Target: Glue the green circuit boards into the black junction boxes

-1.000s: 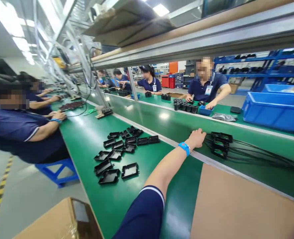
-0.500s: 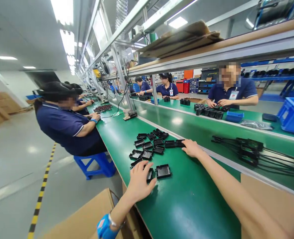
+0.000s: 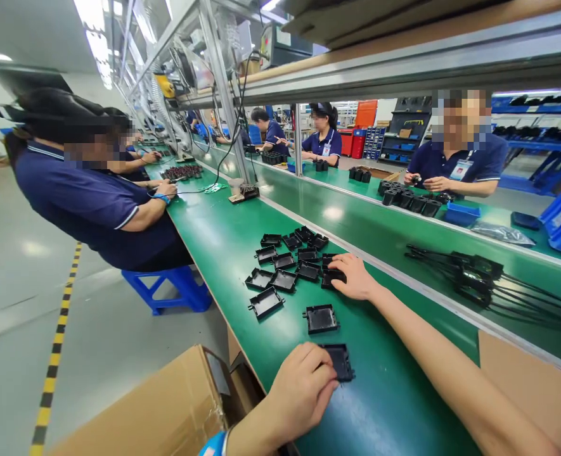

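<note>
My left hand [image 3: 303, 387] is closed on the edge of a shallow black plastic case [image 3: 341, 362], low over the green bench or resting on it. Just beyond it lies another open case [image 3: 321, 318], with small tabs on its sides. My right hand [image 3: 355, 277] has its thumb and fingers around a black case [image 3: 330, 278] at the right end of the group; the fingers cover part of it. Several similar cases [image 3: 284, 280] lie open side up to the left of this hand, in rough rows.
The green bench [image 3: 380, 392] has a metal rail along its far side. Beyond the rail lie black parts with cables [image 3: 470, 275]. A cardboard box [image 3: 166, 399] stands below at the left. A co-worker sits on a blue stool [image 3: 166, 288]; others work across the bench.
My left hand has come nearer and to the right, bringing a case away from the group. My right hand has shifted slightly, with a case now in front of another. The view has turned.
</note>
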### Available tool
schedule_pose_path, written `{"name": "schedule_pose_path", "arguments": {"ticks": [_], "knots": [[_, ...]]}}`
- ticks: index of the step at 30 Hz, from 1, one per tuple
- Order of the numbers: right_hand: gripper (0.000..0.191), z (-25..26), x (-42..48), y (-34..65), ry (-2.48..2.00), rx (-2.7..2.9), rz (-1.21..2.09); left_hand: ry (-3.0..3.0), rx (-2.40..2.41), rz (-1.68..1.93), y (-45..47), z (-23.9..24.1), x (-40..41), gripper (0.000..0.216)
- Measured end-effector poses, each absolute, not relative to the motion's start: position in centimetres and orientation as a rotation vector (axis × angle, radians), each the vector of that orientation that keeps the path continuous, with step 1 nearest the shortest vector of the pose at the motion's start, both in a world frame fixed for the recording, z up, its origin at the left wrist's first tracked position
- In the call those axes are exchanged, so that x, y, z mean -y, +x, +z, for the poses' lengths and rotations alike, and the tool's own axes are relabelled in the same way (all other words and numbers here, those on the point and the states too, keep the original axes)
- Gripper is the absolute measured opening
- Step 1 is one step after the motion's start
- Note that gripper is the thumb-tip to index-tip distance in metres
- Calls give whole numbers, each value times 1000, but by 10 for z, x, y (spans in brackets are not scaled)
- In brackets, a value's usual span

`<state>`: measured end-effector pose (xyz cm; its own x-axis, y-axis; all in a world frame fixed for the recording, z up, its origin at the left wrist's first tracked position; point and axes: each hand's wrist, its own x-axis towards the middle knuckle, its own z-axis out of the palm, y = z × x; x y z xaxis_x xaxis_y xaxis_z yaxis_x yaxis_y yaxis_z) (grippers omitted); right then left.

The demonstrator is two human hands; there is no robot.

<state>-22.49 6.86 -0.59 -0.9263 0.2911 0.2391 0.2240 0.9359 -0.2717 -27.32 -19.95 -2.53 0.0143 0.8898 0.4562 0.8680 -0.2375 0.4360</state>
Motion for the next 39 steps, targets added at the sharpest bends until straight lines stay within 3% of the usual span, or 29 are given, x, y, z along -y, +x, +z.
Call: {"name": "schedule_pose_path", "arguments": {"ticks": [2,6,11,16,21,22,24,27,32,39], "knots": [[36,-6,-69,-229,-360,2820,426,2174,-1994,928,-274,-24,184,10],[25,-8,-54,-216,-267,2832,563,1938,-2119,800,-289,-21,168,42],[7,-13,-38,-191,-228,2811,682,1991,-1882,799,-291,-25,164,33],[20,-4,-39,-160,-218,2876,759,2107,-1784,783,-276,-29,162,38],[69,16,-23,-136,-333,3085,701,2048,-1797,814,-290,-14,146,71],[77,18,-18,-134,-367,3138,682,2043,-1843,786,-299,-10,138,70],[88,19,-9,-131,-440,3200,631,2014,-2102,667,-320,-1,120,45],[81,15,-1,-126,-527,3186,515,1892,-2410,598,-347,1,89,19],[66,8,0,-101,-424,3110,503,1932,-2384,486,-348,-5,60,24],[60,28,27,-6,-520,2973,571,2081,-2068,700,-263,17,25,18]]}}
